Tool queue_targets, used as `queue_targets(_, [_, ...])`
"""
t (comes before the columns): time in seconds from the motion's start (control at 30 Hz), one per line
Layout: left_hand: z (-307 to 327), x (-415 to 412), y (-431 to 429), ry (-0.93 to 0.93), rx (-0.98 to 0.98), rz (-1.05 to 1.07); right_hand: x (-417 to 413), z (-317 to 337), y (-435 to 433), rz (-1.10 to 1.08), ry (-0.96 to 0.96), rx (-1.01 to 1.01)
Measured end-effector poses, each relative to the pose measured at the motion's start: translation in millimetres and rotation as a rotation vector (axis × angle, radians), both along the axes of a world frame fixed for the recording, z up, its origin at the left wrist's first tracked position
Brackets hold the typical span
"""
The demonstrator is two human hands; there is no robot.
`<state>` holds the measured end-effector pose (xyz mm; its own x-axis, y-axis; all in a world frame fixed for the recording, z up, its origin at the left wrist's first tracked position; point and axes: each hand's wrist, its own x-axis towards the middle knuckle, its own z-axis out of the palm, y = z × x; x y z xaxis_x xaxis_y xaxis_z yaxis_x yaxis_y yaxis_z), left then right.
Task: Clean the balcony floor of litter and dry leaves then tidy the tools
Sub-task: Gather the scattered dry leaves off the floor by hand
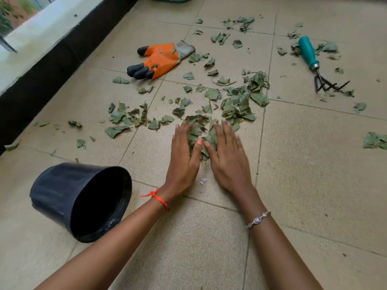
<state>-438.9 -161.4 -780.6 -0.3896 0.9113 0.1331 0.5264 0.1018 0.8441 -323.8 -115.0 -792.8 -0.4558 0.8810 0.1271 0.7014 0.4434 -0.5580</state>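
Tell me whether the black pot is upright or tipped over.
Tipped: the pot lies on its side on the floor, its open mouth facing sideways.

Dry green leaves (236, 105) lie scattered across the tan tiled floor (314, 164), thickest mid-floor. A teal-handled hand rake (307, 51) and an orange glove (161, 57) lie flat among them; a black pot (54, 191) lies on its side.

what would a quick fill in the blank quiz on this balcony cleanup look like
The black plastic pot lies on its ____. The orange garden glove has ____ fingertips. The red thread is tied at the ____ wrist. The left hand and right hand gather dry ____ between them.
Missing words: side; black; left; leaves.
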Motion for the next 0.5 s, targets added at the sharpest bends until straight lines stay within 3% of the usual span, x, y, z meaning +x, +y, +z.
queue_targets(0.1, [-2.1,-2.2,14.5,-0.016,0.042,0.195,-19.2,6.3,29.6,-0.069,0.189,-0.011])
queue_targets(0.27, [-5.9,-1.6,24.4,-0.023,-0.036,0.318,-28.2,0.5,53.2,0.018,-0.074,-0.007])
queue_targets(0.4, [1.2,1.5,22.9,-0.13,-0.026,0.347,-24.2,2.4,49.4,0.049,-0.062,-0.068])
queue_targets(0.5, [17.4,-4.5,22.3,-0.143,-0.133,0.306,-23.7,11.9,51.1,0.053,-0.034,-0.103])
